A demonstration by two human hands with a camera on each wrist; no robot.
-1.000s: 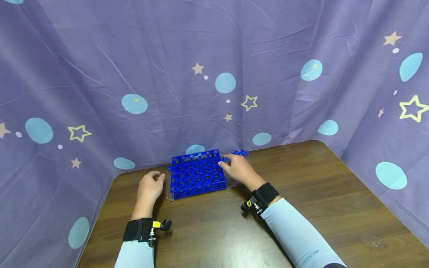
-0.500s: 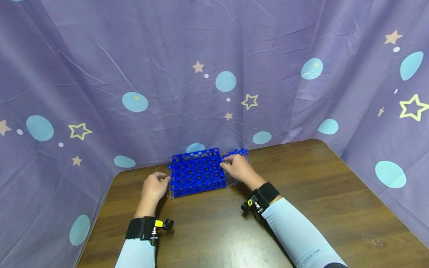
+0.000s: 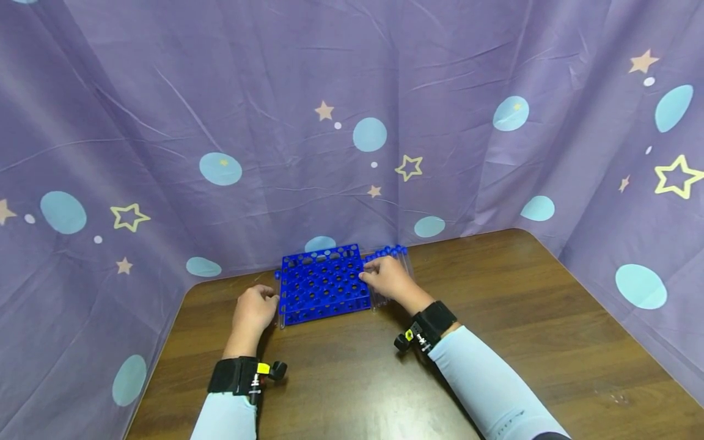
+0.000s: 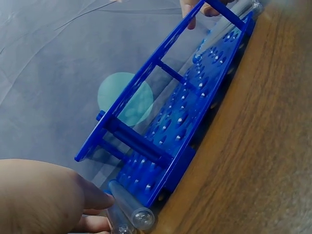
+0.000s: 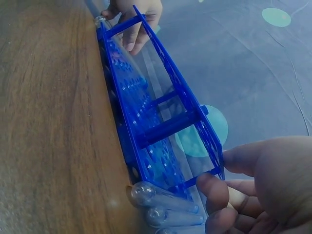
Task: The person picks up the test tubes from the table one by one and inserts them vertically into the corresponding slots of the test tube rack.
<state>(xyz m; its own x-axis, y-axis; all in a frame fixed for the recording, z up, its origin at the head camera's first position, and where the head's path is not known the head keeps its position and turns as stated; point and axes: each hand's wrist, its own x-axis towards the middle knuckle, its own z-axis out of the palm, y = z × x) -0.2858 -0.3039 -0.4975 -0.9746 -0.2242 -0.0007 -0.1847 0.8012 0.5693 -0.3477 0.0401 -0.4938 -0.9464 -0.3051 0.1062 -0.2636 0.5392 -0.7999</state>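
Observation:
A blue test tube rack (image 3: 324,284) lies on the table with its holed plate facing up; both wrist views show its open side frame. My right hand (image 3: 389,278) is at the rack's right end, and in the right wrist view its thumb and fingers (image 5: 214,190) pinch the frame's corner. My left hand (image 3: 255,311) is at the left end, beside clear test tubes (image 4: 134,209). In the left wrist view the thumb (image 4: 97,197) reaches the tubes; whether the fingers grip one is hidden. More clear tubes (image 5: 168,214) with blue caps lie along the rack's right end.
The brown wooden table (image 3: 352,373) ends at a purple curtain (image 3: 297,183) close behind the rack. The curtain also runs along both sides. A small clear item (image 3: 618,397), too faint to make out, lies toward the right edge of the table.
My left hand has moved right, up to the tubes and the rack's left end, and has stayed there. The right hand has barely shifted at the right end, its fingers drawn slightly closer together.

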